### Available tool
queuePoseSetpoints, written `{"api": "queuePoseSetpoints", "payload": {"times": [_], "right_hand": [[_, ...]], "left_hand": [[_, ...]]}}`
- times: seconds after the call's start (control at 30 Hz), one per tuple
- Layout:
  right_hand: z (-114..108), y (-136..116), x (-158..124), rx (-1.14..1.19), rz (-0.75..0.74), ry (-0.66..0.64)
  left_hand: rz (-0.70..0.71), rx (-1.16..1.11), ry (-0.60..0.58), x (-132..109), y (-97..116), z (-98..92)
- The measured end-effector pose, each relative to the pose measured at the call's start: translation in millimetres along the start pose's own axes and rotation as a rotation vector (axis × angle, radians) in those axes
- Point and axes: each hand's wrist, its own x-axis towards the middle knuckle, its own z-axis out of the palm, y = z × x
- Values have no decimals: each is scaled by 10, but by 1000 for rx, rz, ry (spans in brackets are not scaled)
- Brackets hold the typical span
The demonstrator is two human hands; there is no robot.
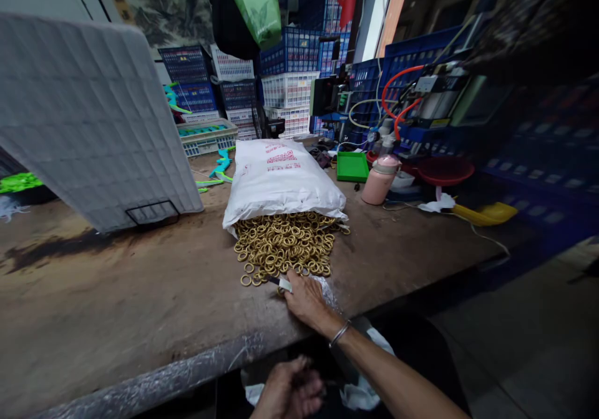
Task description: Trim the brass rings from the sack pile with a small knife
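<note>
Brass-coloured rings [285,244], round and open-centred, heaped on the tabletop at the mouth of a white sack [285,178] with red print, a few lying loose at the near edge; the right hand [306,297], its forearm slanting in from the lower right, grips a small dark-and-pale tool [284,285] beside them; the left hand [292,386], blurred below the table edge, has bent fingers, its grip indeterminable; brown, stained table [163,306]; stacked crates [290,88] behind.

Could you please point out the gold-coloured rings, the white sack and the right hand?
Rings [283,244], head view: middle of the pile.
White sack [285,185], head view: upper face.
Right hand [306,300], head view: its back.
</note>
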Motion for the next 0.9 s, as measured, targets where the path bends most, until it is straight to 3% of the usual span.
{"api": "queuePoseSetpoints", "payload": {"times": [0.07, 0.2, 0.33, 0.5, 0.6, 0.73, 0.9], "right_hand": [[-16, 19, -49, 24, -34, -16], [5, 59, -167, 89, -79, -28], [49, 116, -240, 151, -93, -6], [59, 205, -240, 199, -51, 15], [70, 225, -239, 200, -55, 20], [63, 210, -254, 207, -33, 19], [-15, 179, -326, 270, -39, -15]], "left_hand": [[147, 137, -73, -156, 83, 74], [469, 260, -19, -395, 376, 210], [499, 310, 35, -397, 543, 262], [475, 591, 83, -274, 399, 276], [548, 727, 98, -256, 284, 275], [640, 681, 53, -229, 154, 259], [585, 650, 92, -157, 85, 243]]}}
